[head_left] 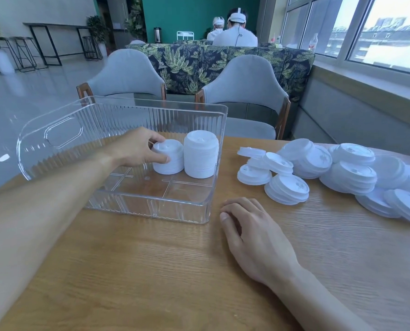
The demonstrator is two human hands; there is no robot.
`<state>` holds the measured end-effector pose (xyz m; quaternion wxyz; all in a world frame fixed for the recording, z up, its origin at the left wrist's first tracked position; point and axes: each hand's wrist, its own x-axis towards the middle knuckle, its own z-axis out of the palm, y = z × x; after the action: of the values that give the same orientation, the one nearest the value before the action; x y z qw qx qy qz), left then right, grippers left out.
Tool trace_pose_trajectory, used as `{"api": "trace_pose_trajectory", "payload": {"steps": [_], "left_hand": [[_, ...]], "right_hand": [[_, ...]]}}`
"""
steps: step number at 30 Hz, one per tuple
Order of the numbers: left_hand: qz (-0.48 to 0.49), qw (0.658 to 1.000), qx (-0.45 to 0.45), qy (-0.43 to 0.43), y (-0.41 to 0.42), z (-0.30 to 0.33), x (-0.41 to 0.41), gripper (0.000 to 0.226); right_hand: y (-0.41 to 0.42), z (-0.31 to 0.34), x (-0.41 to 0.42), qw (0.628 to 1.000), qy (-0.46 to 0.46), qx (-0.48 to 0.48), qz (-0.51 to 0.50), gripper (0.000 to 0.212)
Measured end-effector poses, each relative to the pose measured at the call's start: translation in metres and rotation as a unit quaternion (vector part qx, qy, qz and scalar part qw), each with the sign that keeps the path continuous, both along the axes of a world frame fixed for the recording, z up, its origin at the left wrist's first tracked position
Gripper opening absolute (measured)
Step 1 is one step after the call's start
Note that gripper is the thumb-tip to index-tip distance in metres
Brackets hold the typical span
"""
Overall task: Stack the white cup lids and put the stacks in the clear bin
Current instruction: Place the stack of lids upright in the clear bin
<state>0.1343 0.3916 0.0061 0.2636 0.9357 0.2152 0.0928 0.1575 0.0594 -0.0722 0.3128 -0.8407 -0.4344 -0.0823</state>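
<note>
The clear bin (151, 209) with ribbed walls stands on the wooden table at the left. Inside it, my left hand (137, 148) reaches over the left wall and grips a short stack of white lids (169, 161). A taller stack of lids (201, 157) stands right beside it, against the bin's right wall. My right hand (249, 230) rests on the table just right of the bin's front corner, fingers loosely curled, holding nothing. A heap of loose white lids (330, 173) and small stacks lies on the table to the right.
Two grey chairs (244, 82) stand across the table, with a leaf-patterned sofa behind them and two seated people beyond. A window sill runs along the right. The wooden tabletop (151, 271) stretches toward me.
</note>
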Motion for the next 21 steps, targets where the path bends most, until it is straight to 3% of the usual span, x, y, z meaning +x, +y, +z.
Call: {"api": "trace_pose_trajectory", "payload": {"steps": [8, 13, 21], "left_hand": [[-0.003, 1.000, 0.006, -0.012, -0.005, -0.009, -0.006, 0.072], [0.015, 0.997, -0.029, -0.065, -0.019, -0.008, -0.015, 0.085], [0.092, 0.964, 0.024, -0.248, -0.074, -0.001, -0.054, 0.032]], "right_hand": [[-0.001, 0.002, -0.001, 1.000, 0.007, -0.008, -0.001, 0.028], [-0.003, 0.006, -0.004, 1.000, 0.015, -0.017, -0.005, 0.030], [-0.014, 0.005, -0.012, 1.000, 0.010, -0.018, -0.023, 0.024]]}}
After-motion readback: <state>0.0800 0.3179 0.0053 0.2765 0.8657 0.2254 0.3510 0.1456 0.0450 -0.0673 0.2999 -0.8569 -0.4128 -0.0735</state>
